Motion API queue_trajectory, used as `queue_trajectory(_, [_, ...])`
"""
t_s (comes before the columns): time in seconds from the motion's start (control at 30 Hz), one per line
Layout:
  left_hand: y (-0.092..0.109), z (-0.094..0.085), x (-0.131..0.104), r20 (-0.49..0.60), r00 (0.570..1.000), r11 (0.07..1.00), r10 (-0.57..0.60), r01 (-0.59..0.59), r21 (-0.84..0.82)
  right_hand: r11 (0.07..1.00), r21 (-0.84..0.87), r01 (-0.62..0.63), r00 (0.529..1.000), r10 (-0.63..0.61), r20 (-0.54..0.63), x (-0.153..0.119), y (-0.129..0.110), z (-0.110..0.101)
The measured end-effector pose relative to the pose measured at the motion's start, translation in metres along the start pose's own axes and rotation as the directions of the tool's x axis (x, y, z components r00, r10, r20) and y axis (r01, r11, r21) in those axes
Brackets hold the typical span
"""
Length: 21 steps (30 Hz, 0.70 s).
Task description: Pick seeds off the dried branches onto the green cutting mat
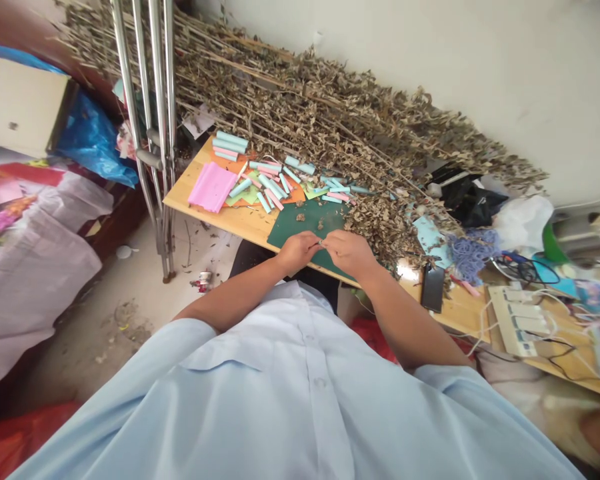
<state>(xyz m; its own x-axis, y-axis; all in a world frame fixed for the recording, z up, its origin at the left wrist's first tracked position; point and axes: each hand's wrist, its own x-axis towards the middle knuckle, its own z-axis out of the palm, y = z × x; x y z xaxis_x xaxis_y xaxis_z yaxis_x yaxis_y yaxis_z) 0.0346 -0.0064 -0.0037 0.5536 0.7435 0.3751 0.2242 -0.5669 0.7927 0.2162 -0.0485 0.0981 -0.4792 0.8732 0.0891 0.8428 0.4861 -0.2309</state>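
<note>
While both hands (pixel 325 249) meet over green mat (pixel 300 223), fingers pinch small item, unidentifiable; no legible writing.

Dried branches (pixel 340 127), pink paper (pixel 211 187), phone (pixel 433 288), crutches (pixel 150 127) nr desk

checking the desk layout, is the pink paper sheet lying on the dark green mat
No, the pink paper sheet lies on the bare wooden table, well left of the dark green mat.
</note>
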Motion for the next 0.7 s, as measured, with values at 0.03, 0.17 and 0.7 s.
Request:
queue_trajectory(0.03, [0.0,0.0,0.0,0.002,1.0,1.0,0.005,-0.005,-0.001,0.999,-0.045,0.012,1.0,-0.011,0.025,0.001,-0.001,-0.002])
queue_trajectory(0.17, [0.003,-0.002,0.001,0.002,1.0,1.0,0.006,-0.006,0.009,0.99,-0.132,0.048,0.995,-0.036,0.09,0.007,-0.002,-0.006])
queue_trajectory(0.7, [0.002,-0.003,0.002,0.036,0.999,0.999,0.023,-0.024,0.03,0.93,0.365,-0.043,0.958,0.142,-0.249,-0.005,0.006,0.02])
